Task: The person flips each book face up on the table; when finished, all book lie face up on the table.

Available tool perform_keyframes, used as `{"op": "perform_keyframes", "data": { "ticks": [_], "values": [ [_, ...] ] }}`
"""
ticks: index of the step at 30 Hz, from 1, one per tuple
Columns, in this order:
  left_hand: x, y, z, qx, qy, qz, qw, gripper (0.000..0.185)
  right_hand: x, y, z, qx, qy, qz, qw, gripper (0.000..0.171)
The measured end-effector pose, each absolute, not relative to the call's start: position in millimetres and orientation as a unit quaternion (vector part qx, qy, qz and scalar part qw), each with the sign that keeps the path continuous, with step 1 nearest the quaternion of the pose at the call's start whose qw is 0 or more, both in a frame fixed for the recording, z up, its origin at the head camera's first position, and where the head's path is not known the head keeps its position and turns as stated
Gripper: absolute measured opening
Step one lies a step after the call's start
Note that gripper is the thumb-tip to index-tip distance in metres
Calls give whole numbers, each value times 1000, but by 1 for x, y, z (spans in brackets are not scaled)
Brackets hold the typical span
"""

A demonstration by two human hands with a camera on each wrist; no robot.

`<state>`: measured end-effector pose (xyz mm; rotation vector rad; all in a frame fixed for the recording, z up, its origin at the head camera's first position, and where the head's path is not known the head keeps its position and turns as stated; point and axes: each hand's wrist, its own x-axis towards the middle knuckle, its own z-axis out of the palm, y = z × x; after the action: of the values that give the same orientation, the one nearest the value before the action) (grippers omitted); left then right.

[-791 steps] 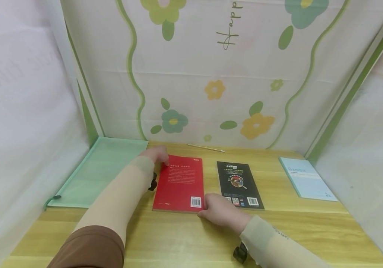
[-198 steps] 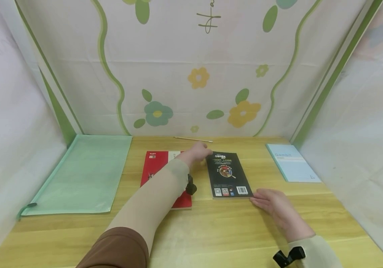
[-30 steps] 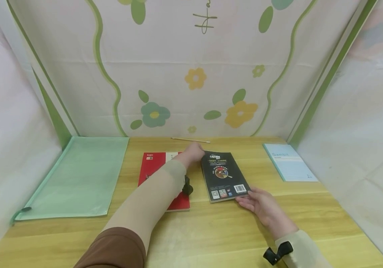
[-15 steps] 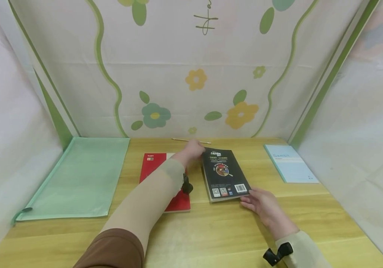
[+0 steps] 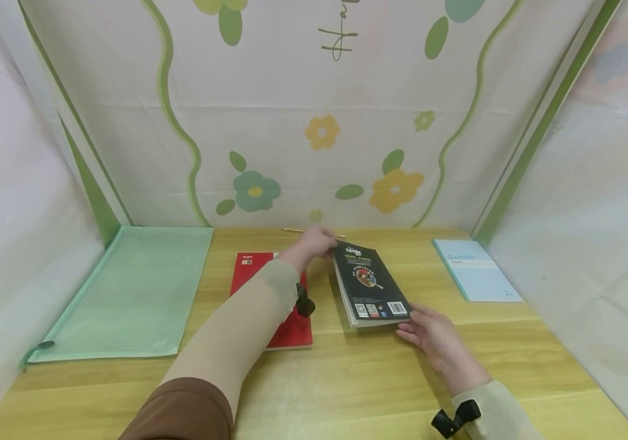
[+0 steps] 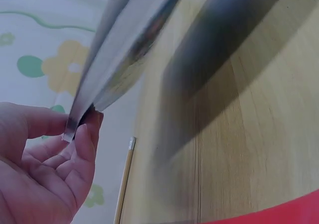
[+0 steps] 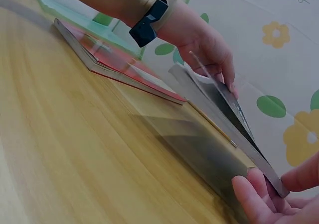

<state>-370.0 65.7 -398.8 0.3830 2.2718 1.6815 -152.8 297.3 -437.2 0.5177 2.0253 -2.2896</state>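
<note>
black book (image 5: 370,285) tilted off table, just right of red book (image 5: 270,299) | left hand (image 5: 318,242) pinches far corner, right hand (image 5: 434,337) pinches near corner | likely light, floppy: hold 2 opposite corners

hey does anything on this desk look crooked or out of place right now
Only the black book: it is tilted, its left edge raised off the table while the left hand pinches its far corner and the right hand holds its near corner. The red book, green folder and blue notebook lie flat.
</note>
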Motion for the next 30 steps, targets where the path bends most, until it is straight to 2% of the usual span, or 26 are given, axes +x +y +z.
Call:
{"op": "perform_keyframes", "data": {
  "ticks": [4,10,12,23,30],
  "values": [
    [-369,66,-396,146,770,606,138,35,-152,297,-438,167,651,-741,4,56],
    [-366,65,-391,155,761,614,141,23,-152,295,-438,177,649,-739,-19,26],
    [-365,65,-389,153,764,611,140,20,-152,295,-438,175,655,-735,-19,22],
    [-360,64,-381,137,754,627,140,17,-153,297,-436,161,636,-754,-10,29],
    [-360,62,-378,132,728,653,162,22,-150,298,-438,150,624,-767,-3,33]
  ]
}}
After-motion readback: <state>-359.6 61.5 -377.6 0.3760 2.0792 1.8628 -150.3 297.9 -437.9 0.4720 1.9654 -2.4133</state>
